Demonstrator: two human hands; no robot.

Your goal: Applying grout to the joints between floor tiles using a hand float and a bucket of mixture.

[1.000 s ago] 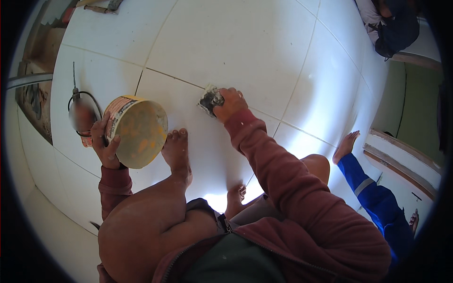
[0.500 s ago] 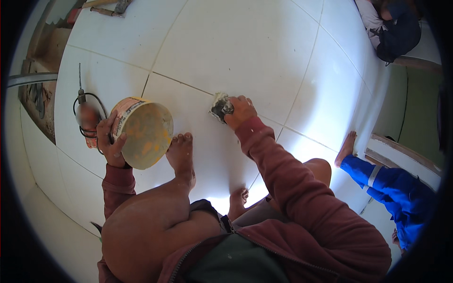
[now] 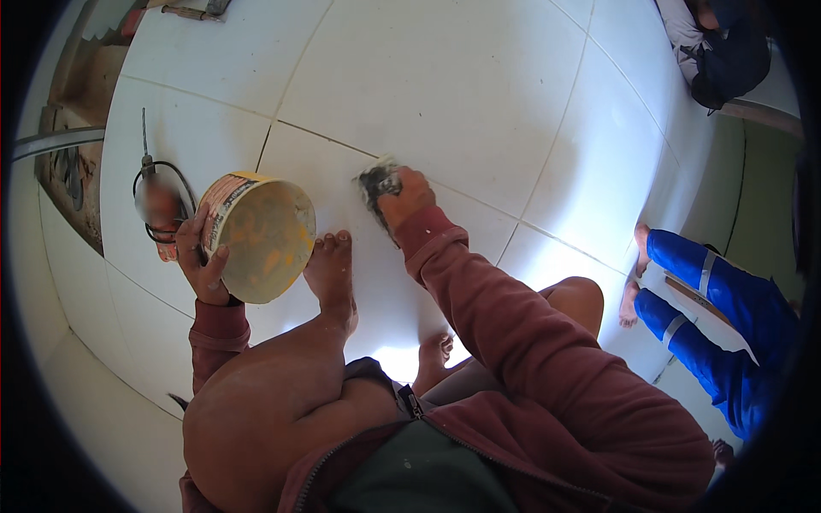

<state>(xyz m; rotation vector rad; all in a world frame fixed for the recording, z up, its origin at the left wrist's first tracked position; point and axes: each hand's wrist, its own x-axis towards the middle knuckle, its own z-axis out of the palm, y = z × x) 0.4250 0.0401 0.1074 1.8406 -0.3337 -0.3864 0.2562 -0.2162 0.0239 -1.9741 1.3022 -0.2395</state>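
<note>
"What's furthest left?"

"Between nine and ten o'clock, a drill with a looped cable, on the tiled floor. Beside it, at nine, the left hand grips a yellow tub, thumb near the rim, the open mouth tilted up. I can't tell whether its base touches the floor."

"And the right hand?"

"Near twelve, closed on a dark pad smeared whitish. The pad is at eleven, blurred, by the dark seam."

"What's changed?"

"Half a second ago pad and hand were further right; they've slid toward nine. I'd judge the rubbing is now reaching the darker stretch of seam."

"Anything further right?"

"Between three and four, a co-worker's blue trouser legs; both feet show now, well apart from the pad."
</note>
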